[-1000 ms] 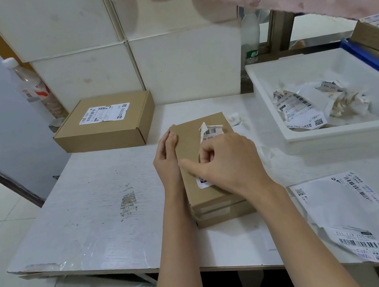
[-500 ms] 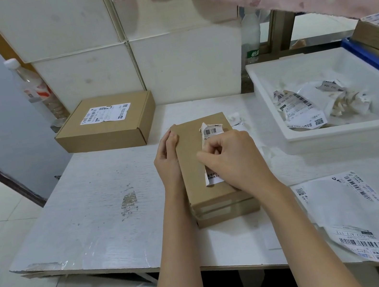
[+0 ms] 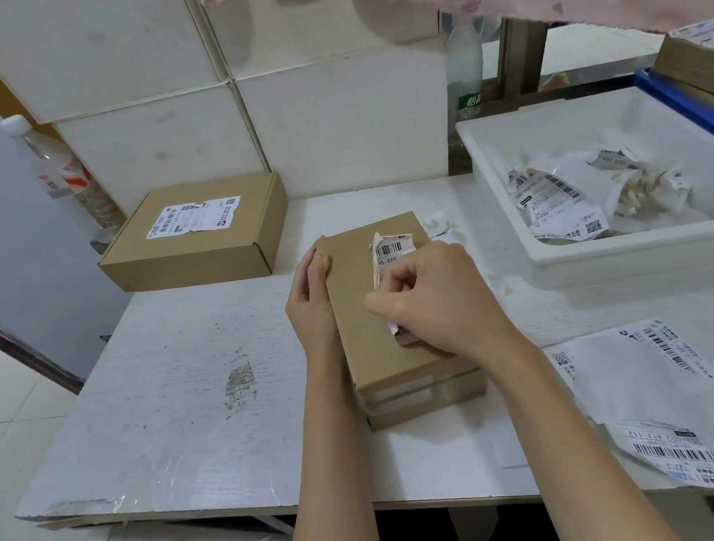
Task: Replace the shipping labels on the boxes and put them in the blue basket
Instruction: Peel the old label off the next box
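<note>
Peeling has gone on since the earlier frames: the old label [image 3: 390, 255] now stands further off the lid, its left edge curled up and more bare cardboard showing beside it, while the left hand has kept its place.

Nearest the viewer, fresh labels [image 3: 639, 368] lie flat on the tabletop [image 3: 186, 395] at the right, within easy reach, presumably so one can be stuck on as soon as the old one is off.

At the middle, the small box [image 3: 390, 360] lies lengthwise on the tabletop. The right hand [image 3: 436, 299] rests on its lid with fingers [image 3: 381, 309] curled, thumb and forefinger seemingly pinching the lifted edge of the old label; the pinch itself is partly hidden by the knuckles. The left hand [image 3: 310, 297] presses along the box's left side, fingertips hooked over the top edge, which looks meant to stop the box sliding or lifting as the sticker is pulled. The label's far end, with a barcode, is partly torn, so it may come away in pieces.

Farther right, a white tray [image 3: 629, 255] holds crumpled label scraps [image 3: 563, 205], evidently the waste bin for what is stripped off. Just behind it, the blue basket [image 3: 711, 126] shows only an edge, with a labelled box [image 3: 710, 65] resting at it. At the far left, another box [image 3: 199, 250] with its own label waits near the wall, a plastic bottle [image 3: 57, 175] behind it.
</note>
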{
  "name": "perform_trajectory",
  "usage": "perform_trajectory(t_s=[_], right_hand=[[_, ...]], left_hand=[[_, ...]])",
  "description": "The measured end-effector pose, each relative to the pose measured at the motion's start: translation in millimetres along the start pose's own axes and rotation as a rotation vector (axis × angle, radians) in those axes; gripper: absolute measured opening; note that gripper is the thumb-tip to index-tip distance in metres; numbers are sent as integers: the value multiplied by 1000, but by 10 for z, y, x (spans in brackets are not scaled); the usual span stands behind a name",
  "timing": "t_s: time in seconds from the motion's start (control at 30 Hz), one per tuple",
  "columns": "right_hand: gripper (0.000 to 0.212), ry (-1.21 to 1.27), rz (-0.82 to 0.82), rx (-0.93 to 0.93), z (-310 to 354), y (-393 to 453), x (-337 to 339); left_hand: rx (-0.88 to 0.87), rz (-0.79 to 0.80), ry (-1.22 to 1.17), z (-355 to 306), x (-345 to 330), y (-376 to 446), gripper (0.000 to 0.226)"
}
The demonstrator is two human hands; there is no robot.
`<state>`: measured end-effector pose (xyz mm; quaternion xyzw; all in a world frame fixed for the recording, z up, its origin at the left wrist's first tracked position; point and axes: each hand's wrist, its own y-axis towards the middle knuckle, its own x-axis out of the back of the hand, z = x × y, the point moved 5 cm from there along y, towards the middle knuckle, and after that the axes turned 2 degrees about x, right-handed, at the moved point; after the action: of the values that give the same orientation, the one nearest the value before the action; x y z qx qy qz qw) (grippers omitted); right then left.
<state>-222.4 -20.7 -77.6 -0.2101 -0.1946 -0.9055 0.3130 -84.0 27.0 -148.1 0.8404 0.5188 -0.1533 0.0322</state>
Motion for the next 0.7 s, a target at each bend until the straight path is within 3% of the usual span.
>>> perform_trajectory(t_s=[0.13, 0.27, 0.33, 0.4, 0.43, 0.53, 0.7], right_hand=[[29, 137, -50, -28, -42, 10, 27], [48, 147, -130, 19, -4, 13, 45], [40, 191, -343, -5, -66, 5, 158], [16, 81, -489, -63, -162, 1, 228], [3, -19, -462, -106, -197, 18, 217], [27, -248, -279, -167, -263, 68, 114], [31, -283, -293, -88, -232, 75, 98]], left_hand=[[-3, -8, 10, 5, 7, -16, 28], [3, -4, 9, 12, 7, -15, 25], [2, 0, 12, 15, 10, -13, 25], [4, 1, 6, 23, 11, -8, 25], [4, -2, 2, 28, 14, -4, 25], [8, -8, 3, 35, 11, -3, 28], [5, -7, 2, 40, 7, 1, 26]])
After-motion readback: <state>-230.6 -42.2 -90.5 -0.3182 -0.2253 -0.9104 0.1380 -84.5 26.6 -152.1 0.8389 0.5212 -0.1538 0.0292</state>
